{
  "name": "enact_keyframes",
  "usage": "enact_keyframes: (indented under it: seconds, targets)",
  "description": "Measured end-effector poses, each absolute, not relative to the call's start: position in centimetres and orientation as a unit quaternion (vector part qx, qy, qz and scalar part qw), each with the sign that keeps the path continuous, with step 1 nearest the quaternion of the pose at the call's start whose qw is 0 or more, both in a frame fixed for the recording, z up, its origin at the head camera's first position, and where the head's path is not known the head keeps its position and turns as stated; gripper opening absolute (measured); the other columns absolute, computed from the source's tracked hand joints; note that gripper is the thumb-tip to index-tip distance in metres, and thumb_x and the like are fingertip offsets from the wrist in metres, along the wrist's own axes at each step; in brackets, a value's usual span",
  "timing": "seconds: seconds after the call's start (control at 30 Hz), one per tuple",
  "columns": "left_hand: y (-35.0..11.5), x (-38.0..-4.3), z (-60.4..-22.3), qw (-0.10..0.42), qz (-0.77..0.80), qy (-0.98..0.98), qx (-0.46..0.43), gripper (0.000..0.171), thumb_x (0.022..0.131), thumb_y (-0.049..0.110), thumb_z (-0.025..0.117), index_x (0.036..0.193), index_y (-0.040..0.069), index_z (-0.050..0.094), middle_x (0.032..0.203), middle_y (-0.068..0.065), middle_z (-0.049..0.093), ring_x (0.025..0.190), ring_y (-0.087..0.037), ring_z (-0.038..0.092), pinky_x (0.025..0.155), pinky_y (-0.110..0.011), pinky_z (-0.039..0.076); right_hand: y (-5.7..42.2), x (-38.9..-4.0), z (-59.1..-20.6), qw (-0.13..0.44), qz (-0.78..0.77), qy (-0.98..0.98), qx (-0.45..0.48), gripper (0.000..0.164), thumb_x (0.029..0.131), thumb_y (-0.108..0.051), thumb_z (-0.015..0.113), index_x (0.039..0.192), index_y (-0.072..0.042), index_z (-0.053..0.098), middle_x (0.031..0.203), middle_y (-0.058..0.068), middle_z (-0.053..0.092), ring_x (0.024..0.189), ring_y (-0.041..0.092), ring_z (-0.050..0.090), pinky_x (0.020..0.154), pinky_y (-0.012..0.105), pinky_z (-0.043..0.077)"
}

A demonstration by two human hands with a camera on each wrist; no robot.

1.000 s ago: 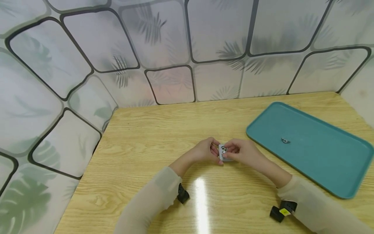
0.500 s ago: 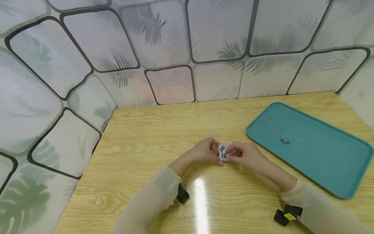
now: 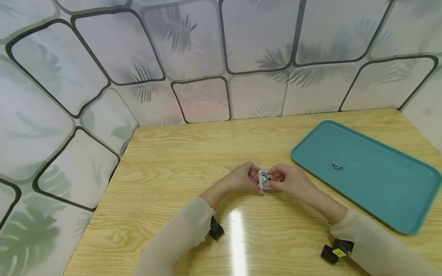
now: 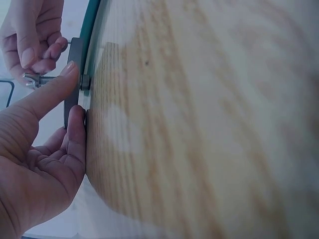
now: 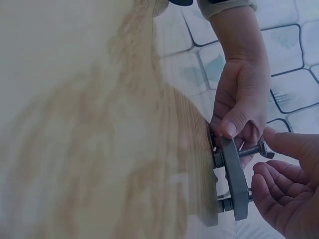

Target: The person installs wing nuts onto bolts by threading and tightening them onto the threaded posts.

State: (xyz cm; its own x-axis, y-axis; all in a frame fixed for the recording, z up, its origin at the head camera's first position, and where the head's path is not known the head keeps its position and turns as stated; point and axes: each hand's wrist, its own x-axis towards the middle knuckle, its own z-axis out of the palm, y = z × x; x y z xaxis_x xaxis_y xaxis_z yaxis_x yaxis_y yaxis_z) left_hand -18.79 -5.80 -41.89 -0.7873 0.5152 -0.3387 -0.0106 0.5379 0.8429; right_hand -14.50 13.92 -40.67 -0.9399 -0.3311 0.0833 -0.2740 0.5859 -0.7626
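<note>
A small grey metal plate (image 3: 261, 186) stands on edge just above the table, with bolts through it. My left hand (image 3: 241, 178) grips its left end, thumb on one face and fingers at the other. A long threaded bolt (image 5: 249, 151) sticks out toward me, a wing nut (image 5: 265, 149) at its free end. Thumb and fingers of my right hand (image 5: 296, 174) pinch around that wing nut. In the right wrist view, hex bolt heads (image 5: 228, 204) show on the plate's far side. A second bolt's threaded end is mostly hidden behind my right fingers.
To the right lies a teal tray (image 3: 376, 180) with one loose wing nut (image 3: 337, 166) on it. The wooden table (image 3: 172, 165) meets a patterned wall covering (image 3: 203, 99) at its back edge. Black wrist cameras (image 3: 216, 231) sit on both sleeves.
My right hand drew slightly right, off the middle of the plate, then came back left over it with fingers turned. The left hand and the plate have stayed in place.
</note>
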Motion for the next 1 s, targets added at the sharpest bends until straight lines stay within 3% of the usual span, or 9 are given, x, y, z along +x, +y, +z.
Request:
enact_keyframes:
  seconds: [0.17,0.5,0.8,1.0]
  targets:
    - [-5.8,-18.8,-41.9,0.29,0.457,0.827,0.153,0.072,0.067,0.011,0.086,0.126,0.003,0.046,0.094,-0.003,0.062,0.084,-0.013,0.061,0.074,-0.023,0.051,13.4,-14.8,-40.8,0.047,-0.429,0.886,-0.168,0.025,0.08,-0.017,0.076,0.099,-0.002,0.068,0.079,0.001,0.067,0.07,0.011,0.059,0.06,0.023,0.049]
    - [-5.8,-18.9,-42.0,0.289,0.46,0.826,0.149,0.072,0.066,0.011,0.087,0.125,0.003,0.047,0.093,-0.003,0.062,0.083,-0.013,0.061,0.074,-0.023,0.051,13.9,-14.3,-40.6,0.042,-0.416,0.888,-0.192,0.011,0.081,-0.01,0.074,0.089,-0.006,0.068,0.075,-0.001,0.065,0.068,0.009,0.057,0.059,0.023,0.048]
    - [-5.7,-19.0,-42.0,0.283,0.461,0.827,0.15,0.072,0.065,0.01,0.087,0.124,0.002,0.047,0.092,-0.003,0.062,0.082,-0.012,0.061,0.073,-0.022,0.051,14.1,-13.9,-40.0,0.038,-0.412,0.891,-0.185,0.011,0.082,-0.008,0.072,0.091,-0.003,0.068,0.076,0.001,0.066,0.069,0.009,0.057,0.059,0.023,0.048]
    - [-5.8,-18.9,-42.0,0.287,0.458,0.827,0.152,0.072,0.065,0.011,0.087,0.124,0.003,0.047,0.093,-0.003,0.062,0.083,-0.012,0.061,0.073,-0.023,0.051,13.9,-14.5,-40.2,0.038,-0.415,0.893,-0.173,0.02,0.081,-0.013,0.074,0.097,-0.002,0.068,0.079,0.003,0.067,0.07,0.011,0.058,0.06,0.023,0.048]
